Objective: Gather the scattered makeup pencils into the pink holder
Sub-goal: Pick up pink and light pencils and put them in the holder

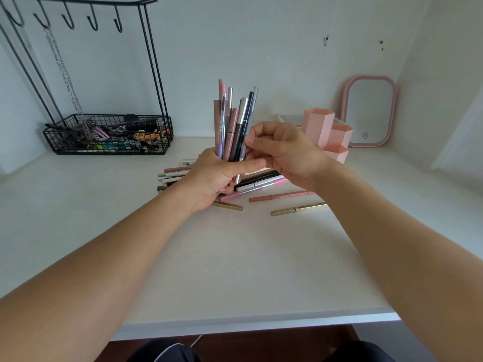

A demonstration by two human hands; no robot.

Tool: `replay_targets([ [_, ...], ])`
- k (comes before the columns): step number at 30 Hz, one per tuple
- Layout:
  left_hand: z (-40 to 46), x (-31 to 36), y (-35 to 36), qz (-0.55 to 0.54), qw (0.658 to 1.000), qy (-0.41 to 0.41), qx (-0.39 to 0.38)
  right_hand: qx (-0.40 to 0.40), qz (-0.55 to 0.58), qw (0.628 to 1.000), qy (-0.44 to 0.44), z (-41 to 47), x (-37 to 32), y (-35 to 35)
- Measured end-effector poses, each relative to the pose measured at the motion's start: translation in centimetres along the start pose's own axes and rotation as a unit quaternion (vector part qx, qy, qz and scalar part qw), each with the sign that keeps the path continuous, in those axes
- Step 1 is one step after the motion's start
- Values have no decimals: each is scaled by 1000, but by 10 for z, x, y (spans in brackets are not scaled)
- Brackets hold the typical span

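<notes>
Holder point(326, 131) right of basket point(109, 134)

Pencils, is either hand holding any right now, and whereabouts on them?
The left hand grips an upright bunch of pencils near their lower ends. The right hand pinches one at the bunch's edge.

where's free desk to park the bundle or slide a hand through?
Bare desk: the wide strip between the front edge and the gold pencil, and the stretch between the wire basket and the loose pencils. Also right of the pink holder, below the mirror. Crowded: under both hands, left hand gripping the bundle, right hand pinching it.
</notes>
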State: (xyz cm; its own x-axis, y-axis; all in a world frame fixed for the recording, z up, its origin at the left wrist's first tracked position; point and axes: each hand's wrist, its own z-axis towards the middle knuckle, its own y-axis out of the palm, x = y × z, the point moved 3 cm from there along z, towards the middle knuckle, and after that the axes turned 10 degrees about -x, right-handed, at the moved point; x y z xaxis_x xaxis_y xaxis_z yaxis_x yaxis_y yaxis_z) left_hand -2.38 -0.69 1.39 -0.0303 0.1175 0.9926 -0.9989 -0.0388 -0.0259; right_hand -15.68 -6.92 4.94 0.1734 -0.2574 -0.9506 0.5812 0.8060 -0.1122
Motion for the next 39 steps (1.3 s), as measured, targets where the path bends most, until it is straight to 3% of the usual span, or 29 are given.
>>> replay_targets([
  [5, -4, 3, 7, 34, 999, -10, -5, 16, -29, 999, 9, 0, 1, 0],
  [11, -5, 5, 14, 73, 996, -23, -40, -28, 16, 999, 23, -7, -3, 16],
  [14, -8, 3, 24, 160, 985, -30, -59, -5, 27, 998, 50, -9, 0, 29],
  [17, -7, 5, 24, 154, 987, -18, -48, 22, 49, 997, 52, -9, -3, 35],
  [20, -6, 8, 25, 64, 997, -19, -29, 77, 102, 991, 30, -6, -5, 29],
  [22, -4, 8, 26, -68, 997, -25, -32, 132, 145, 981, -6, -3, -6, 20],
  [26, -3, 7, 23, -385, 918, -41, -90, 192, 175, 965, -30, -2, 0, 9],
  [30, -3, 3, 25, -444, 888, -32, -112, 204, 102, 972, -54, -1, -1, 20],
  [32, -1, 3, 27, -421, 899, -19, -118, 239, 83, 966, -63, -6, -13, 12],
  [34, 0, 5, 26, -354, 931, -5, -91, 293, 11, 955, -53, -18, -30, -14],
  [37, 0, 7, 21, -191, 980, 53, -10, 352, -206, 910, 82, -40, -42, -71],
  [39, 0, 7, 16, -74, 993, 91, 28, 348, -259, 883, 178, -50, -35, -100],
])
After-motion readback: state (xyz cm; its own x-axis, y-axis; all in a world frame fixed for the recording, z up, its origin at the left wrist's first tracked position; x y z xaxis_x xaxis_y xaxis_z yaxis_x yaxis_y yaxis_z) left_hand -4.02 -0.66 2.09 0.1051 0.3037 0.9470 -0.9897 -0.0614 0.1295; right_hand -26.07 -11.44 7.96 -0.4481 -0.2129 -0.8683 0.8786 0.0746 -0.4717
